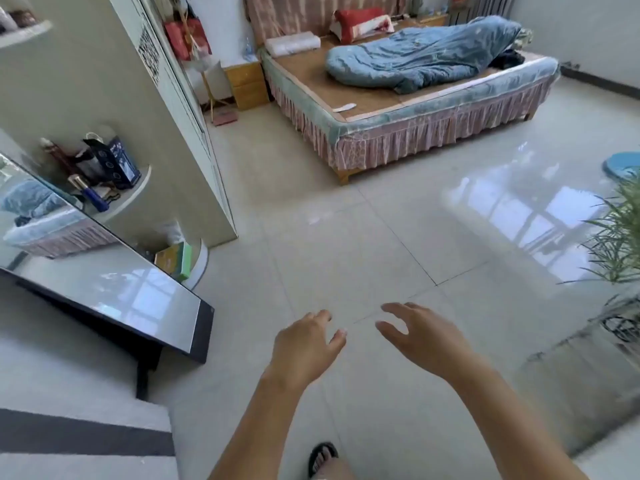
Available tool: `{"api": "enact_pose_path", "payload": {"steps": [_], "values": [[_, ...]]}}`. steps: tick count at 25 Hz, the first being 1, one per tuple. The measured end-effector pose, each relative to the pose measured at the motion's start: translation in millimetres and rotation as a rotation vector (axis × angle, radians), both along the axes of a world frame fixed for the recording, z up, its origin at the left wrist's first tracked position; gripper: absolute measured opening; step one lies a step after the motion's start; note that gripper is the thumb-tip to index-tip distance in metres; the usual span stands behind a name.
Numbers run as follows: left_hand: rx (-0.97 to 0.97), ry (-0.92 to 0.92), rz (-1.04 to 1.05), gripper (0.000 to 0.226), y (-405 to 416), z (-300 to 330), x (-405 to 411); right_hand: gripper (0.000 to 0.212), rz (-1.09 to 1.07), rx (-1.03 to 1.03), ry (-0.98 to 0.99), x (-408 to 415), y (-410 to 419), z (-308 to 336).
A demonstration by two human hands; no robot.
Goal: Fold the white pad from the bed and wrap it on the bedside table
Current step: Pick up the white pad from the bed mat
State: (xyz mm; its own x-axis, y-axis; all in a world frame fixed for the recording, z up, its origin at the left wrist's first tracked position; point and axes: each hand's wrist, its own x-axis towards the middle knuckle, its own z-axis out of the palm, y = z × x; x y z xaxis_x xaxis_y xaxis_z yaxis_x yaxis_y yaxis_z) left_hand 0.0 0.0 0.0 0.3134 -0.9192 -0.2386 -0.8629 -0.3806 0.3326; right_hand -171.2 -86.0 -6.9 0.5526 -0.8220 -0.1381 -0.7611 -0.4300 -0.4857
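Observation:
A small white pad (344, 107) lies flat on the brown mat near the foot corner of the bed (446, 109), far ahead of me. The wooden bedside table (246, 85) stands at the left of the bed's head, against the wall. My left hand (304, 344) and my right hand (420, 336) are stretched out in front of me over the tiled floor, both with fingers apart and nothing in them. They are several steps away from the bed.
A rumpled blue quilt (422, 57), a red pillow (360, 24) and a white roll (292, 45) lie on the bed. A tall leaning mirror (104, 271) and wall shelves stand at my left. A green plant (620, 244) stands at the right. A sandalled foot (322, 457) shows below.

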Motion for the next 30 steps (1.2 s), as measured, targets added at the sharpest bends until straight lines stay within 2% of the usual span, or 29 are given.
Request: {"api": "enact_pose_path", "payload": {"steps": [3, 8, 10, 16, 25, 30], "values": [[0.023, 0.072, 0.017, 0.046, -20, -12, 24, 0.044, -0.024, 0.068, 0.024, 14, -25, -9], [0.222, 0.160, -0.018, 0.054, -84, -24, 88, 0.050, -0.050, 0.156, 0.175, 64, -93, -20], [0.241, 0.165, -0.034, 0.054, -115, -20, 118, 0.051, -0.027, 0.185, 0.215, 93, -126, -18], [0.207, 0.093, -0.089, 0.046, -241, -8, 216, 0.044, -0.057, 0.173, 0.214, 208, -240, -4], [0.222, 0.093, -0.153, 0.045, -403, -8, 297, 0.043, -0.089, 0.199, 0.229, 286, -390, -7], [0.246, 0.096, -0.130, 0.044, -522, -18, 341, 0.045, -0.065, 0.205, 0.230, 330, -514, -17]]}}
